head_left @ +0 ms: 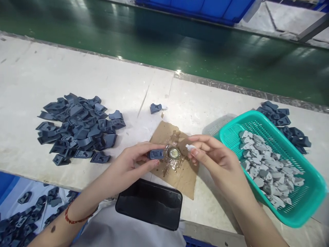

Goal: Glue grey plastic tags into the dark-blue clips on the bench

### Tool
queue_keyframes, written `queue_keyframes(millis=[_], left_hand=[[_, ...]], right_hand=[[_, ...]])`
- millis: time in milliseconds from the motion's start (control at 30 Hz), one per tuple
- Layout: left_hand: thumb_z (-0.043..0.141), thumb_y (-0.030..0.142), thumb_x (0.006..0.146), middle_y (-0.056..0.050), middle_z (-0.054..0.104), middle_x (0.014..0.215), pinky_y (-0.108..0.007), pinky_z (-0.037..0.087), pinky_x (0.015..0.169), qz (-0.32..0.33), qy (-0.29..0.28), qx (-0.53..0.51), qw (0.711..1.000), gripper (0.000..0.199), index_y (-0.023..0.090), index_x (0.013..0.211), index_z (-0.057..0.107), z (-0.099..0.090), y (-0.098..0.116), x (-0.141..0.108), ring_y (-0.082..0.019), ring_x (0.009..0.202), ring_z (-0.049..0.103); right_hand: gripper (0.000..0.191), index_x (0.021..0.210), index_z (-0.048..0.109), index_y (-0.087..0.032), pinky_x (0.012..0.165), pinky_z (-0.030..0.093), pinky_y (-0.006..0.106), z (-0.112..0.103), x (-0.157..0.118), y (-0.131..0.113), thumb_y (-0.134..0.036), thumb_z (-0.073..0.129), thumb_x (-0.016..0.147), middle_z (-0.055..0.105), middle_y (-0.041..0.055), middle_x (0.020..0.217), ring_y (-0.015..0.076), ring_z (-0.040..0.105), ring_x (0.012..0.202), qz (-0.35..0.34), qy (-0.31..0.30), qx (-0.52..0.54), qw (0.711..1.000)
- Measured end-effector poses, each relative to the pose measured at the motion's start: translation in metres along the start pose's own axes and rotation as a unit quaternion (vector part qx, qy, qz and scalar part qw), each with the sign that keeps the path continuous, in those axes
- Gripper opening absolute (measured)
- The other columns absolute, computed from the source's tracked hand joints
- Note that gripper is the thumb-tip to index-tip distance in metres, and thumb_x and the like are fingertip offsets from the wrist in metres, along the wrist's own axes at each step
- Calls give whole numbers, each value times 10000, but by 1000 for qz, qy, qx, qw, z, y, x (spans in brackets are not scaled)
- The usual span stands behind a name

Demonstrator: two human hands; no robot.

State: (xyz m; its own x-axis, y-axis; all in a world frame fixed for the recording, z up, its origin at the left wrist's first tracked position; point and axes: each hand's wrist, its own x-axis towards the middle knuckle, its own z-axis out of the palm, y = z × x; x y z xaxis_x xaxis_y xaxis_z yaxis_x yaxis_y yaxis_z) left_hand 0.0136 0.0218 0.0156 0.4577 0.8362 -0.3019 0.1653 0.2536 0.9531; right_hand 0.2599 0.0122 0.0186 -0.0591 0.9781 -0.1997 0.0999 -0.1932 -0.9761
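Between the thumb and fingers of my left hand (140, 157) is a dark blue-grey plastic part (156, 154) with a recessed face. My right hand (212, 154) pinches a small light-grey plastic piece (190, 147), its narrow end pointing left. The two pieces are apart. Between my hands a small round dish (174, 153) rests on brown cardboard (189, 183), with shiny wet splashes around it. Behind the cardboard lies another dark part (155, 108) with a light piece (163, 107) at its right end.
A heap of dark parts (79, 127) lies left. At right stands a green basket (315, 192) of light-grey pieces (272, 168), with more dark parts (275, 113) behind. A black phone (149, 204) is near my lap. Beyond the table runs a green belt (154, 44) with a blue bin (195, 8) behind.
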Motion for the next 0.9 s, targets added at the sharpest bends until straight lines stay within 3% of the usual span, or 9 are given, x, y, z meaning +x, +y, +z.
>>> queue_keyframes(millis=[100,167,367,567,733,900], left_hand=[[637,332,997,-52,706,1313,-318,630,926,12,4,24,1000,326,315,1314,710,3,-5,-2,-232,1147,704],[617,320,1008,-53,707,1270,-287,629,896,25,10,29,999,332,311,1330,699,4,-6,-4,-215,1122,700],[627,271,997,-51,699,1244,-219,621,817,50,23,33,998,344,290,1336,681,8,-6,-5,-168,1018,701],[738,280,920,-36,763,1158,-242,623,839,32,50,22,998,308,255,1227,728,10,-8,-5,-179,987,720],[745,263,918,-23,769,1189,-244,614,800,50,54,12,997,294,292,1211,733,9,-9,-7,-198,1061,719],[700,228,939,-54,780,1197,-277,634,822,38,57,-30,997,226,242,1164,715,11,-8,-5,-217,1102,740]], right_hand=[[143,924,702,-218,627,529,247,4,3,5,-357,710,957,710,13,808,147,654,712,-47,19,-63,997],[146,951,711,-219,665,536,264,6,3,8,-345,655,999,751,28,897,158,685,765,-71,-3,-144,987],[127,995,668,-207,753,544,294,11,5,5,-199,551,1043,756,27,920,170,707,818,-195,-82,-316,925],[128,1006,635,-202,742,538,319,16,7,5,-176,519,1054,732,43,904,191,699,822,-244,-111,-382,884],[117,1002,620,-206,717,534,315,16,6,5,-174,520,1053,721,42,879,192,695,797,-253,-111,-383,882],[118,997,626,-211,742,536,323,16,5,6,-169,527,1046,731,48,899,199,699,821,-253,-110,-378,884]])
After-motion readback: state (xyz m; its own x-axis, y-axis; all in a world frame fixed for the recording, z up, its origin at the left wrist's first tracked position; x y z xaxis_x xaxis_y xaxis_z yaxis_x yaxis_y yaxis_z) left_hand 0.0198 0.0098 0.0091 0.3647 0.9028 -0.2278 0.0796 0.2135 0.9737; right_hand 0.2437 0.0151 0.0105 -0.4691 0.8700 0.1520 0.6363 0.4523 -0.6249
